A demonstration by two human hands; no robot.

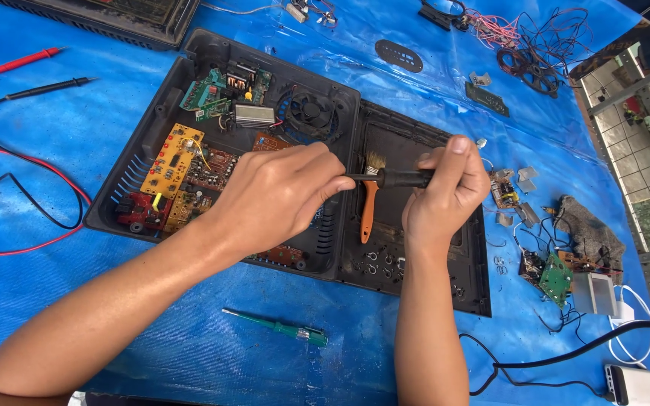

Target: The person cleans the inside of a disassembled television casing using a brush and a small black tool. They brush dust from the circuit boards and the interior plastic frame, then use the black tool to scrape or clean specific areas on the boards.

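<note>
We hold a black tool [391,178] level between our hands, above the open black case [340,105]. Our right hand [445,192] wraps its handle, fingers clenched around it, thumb up. Our left hand [280,192] pinches the thin front end with its fingers. Just behind the tool, an orange-handled brush [370,203] lies in the lid [468,278]. Circuit boards [182,169] and a fan [308,113] fill the case at left. A green screwdriver [276,326] lies near us on the blue surface [77,120].
</note>
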